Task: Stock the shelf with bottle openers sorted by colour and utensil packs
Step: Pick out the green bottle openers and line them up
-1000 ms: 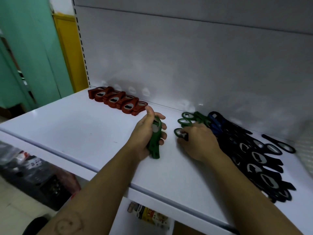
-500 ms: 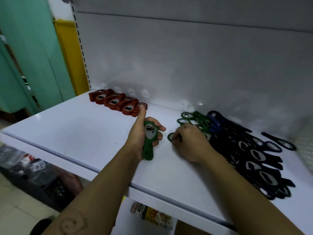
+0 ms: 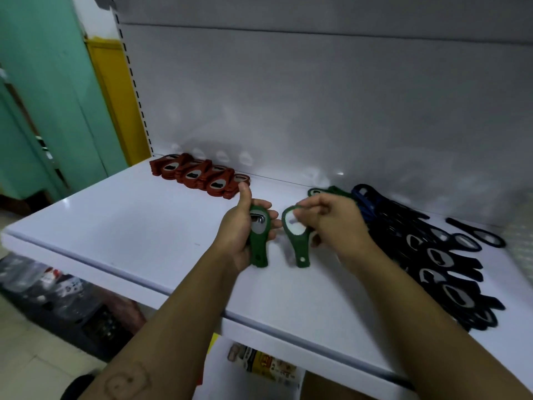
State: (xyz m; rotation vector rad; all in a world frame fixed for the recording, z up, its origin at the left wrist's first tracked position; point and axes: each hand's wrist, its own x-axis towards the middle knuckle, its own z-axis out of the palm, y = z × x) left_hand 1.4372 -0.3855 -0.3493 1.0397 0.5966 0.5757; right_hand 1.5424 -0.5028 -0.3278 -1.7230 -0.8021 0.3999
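The left hand is wrapped round a green bottle opener, fingers curled behind its head and the thumb standing straight up beside it, handle pointing to the near edge of the shelf. Just to the right, the right hand pinches a second green opener by its rounded head, fingertips bent onto the ring and the handle hanging down toward the near side, clear of the board. These look like light, rigid moulded pieces with a metal insert in the head (the smooth plastic may be a little slick), so a pinch across the wide head or a wrap round the narrow handle should hold them easily, and they should bear being stacked or overlapped without harm. The red openers lie in an overlapped row at the far left against the back panel; a few more green openers sit far right of the hands, touching the dark blue and black pile that spreads toward the near right. No utensil packs show.
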